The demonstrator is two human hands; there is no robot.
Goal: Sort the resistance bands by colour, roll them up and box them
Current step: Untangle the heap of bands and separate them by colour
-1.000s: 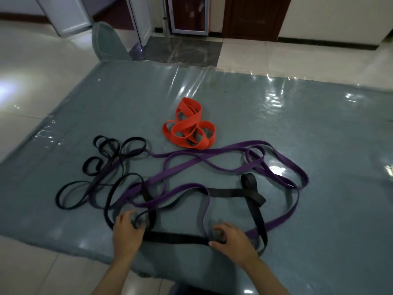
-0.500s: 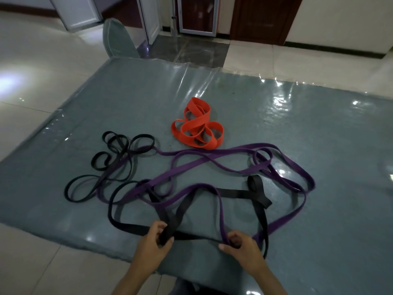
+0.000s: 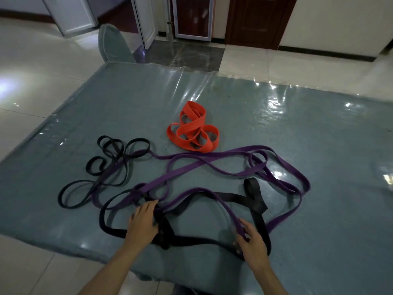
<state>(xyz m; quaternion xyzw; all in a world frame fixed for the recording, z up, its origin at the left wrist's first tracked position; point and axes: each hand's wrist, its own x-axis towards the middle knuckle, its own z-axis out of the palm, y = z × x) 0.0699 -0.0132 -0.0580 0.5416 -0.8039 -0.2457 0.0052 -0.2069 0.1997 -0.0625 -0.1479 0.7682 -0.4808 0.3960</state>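
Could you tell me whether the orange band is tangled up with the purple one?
No, the orange band lies in its own heap just beyond the purple band, not looped through it.

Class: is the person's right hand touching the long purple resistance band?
Touching. The head view shows the right hand with fingers curled round the long purple resistance band.

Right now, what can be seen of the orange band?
The orange band is a wide, flat, matte strap that looks like rubber, bunched into several loose overlapping loops. It lies on the grey-blue table cover, beyond the tangled purple bands, its near edge meeting one of them. Neither hand touches it.
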